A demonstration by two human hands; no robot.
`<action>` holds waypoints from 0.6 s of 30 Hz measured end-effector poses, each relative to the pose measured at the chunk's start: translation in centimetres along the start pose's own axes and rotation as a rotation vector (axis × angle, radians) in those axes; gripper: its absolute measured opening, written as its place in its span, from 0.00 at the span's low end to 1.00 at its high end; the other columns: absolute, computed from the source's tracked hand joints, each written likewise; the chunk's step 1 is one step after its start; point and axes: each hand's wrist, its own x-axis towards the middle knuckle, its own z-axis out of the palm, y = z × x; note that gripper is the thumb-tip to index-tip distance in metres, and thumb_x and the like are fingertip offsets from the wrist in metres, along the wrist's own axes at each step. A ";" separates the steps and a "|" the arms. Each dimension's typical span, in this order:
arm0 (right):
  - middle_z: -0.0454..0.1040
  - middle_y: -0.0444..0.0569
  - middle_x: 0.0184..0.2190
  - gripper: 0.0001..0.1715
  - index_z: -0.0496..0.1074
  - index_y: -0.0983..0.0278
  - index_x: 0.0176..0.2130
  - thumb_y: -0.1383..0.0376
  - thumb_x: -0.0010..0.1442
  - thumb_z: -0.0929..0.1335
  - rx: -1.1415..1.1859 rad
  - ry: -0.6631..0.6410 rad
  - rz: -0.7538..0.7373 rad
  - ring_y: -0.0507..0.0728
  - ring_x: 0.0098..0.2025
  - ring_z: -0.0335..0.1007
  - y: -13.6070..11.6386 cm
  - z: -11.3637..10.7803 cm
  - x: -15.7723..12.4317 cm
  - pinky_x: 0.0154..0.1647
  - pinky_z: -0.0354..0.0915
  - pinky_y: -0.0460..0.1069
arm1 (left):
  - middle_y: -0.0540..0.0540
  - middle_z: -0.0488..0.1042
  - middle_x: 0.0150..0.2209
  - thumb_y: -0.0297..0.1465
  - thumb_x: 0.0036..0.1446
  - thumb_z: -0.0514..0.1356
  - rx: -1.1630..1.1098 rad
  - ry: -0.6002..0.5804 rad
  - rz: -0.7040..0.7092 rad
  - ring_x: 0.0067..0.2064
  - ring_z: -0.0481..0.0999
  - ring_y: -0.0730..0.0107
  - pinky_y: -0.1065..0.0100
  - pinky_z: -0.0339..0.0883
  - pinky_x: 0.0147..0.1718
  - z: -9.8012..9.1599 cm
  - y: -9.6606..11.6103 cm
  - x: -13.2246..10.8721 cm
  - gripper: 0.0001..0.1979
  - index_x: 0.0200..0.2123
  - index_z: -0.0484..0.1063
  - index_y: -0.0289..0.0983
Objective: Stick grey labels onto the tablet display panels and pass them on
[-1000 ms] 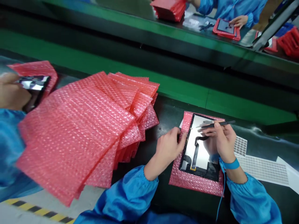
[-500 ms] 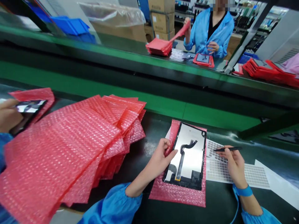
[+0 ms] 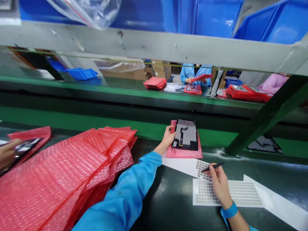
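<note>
My left hand is closed on the left edge of a tablet screen and the red bubble-wrap bag under it. The screen's grey back faces up, with a dark flex cable on it. Both are at the far side of the bench, in front of the green strip. My right hand pinches black tweezers, their tip over a white sheet of small grey stickers. A second sticker sheet lies beneath that hand.
A tall fanned pile of red bubble-wrap bags covers the left. Beyond it, a neighbour's hand holds another screen. A green post rises at right, beside another screen. Blue bins sit on a shelf overhead. A co-worker stands opposite.
My left hand has carried the screen and its bag away from me to the far side of the bench. The right hand has moved left with the tweezers. The view has tilted up.
</note>
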 end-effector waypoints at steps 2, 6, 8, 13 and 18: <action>0.85 0.54 0.39 0.32 0.76 0.61 0.47 0.37 0.65 0.71 -0.003 -0.003 -0.016 0.66 0.41 0.85 -0.1 0.2 0.0 0.45 0.77 0.57 | 0.41 0.77 0.53 0.40 0.71 0.64 0.049 0.002 0.002 0.47 0.81 0.62 0.57 0.80 0.45 1.6 0.4 3.1 0.19 0.59 0.73 0.36; 0.85 0.55 0.39 0.31 0.77 0.61 0.46 0.37 0.66 0.70 -0.016 -0.014 -0.044 0.68 0.41 0.85 0.0 0.4 0.1 0.45 0.77 0.58 | 0.39 0.76 0.58 0.39 0.71 0.65 0.176 0.006 0.055 0.53 0.80 0.57 0.51 0.79 0.51 3.3 1.5 6.8 0.21 0.61 0.72 0.37; 0.86 0.55 0.39 0.30 0.77 0.60 0.45 0.37 0.66 0.70 -0.017 -0.020 -0.055 0.69 0.41 0.85 0.1 0.4 0.2 0.45 0.77 0.58 | 0.39 0.75 0.60 0.39 0.70 0.65 0.256 0.003 0.088 0.55 0.79 0.56 0.50 0.78 0.53 3.5 2.1 7.7 0.21 0.62 0.72 0.37; 0.86 0.55 0.38 0.29 0.77 0.60 0.46 0.38 0.66 0.70 -0.025 -0.019 -0.048 0.69 0.42 0.86 0.7 0.1 0.4 0.46 0.77 0.59 | 0.39 0.75 0.59 0.39 0.70 0.66 0.468 -0.034 0.136 0.55 0.80 0.55 0.50 0.78 0.53 2.5 3.5 8.4 0.21 0.61 0.73 0.37; 0.86 0.56 0.38 0.30 0.77 0.60 0.46 0.38 0.66 0.70 -0.015 -0.038 -0.047 0.70 0.44 0.86 0.4 0.1 0.5 0.46 0.78 0.60 | 0.39 0.75 0.60 0.39 0.70 0.66 0.607 -0.080 0.219 0.57 0.79 0.54 0.49 0.77 0.55 0.5 5.3 7.2 0.21 0.61 0.73 0.37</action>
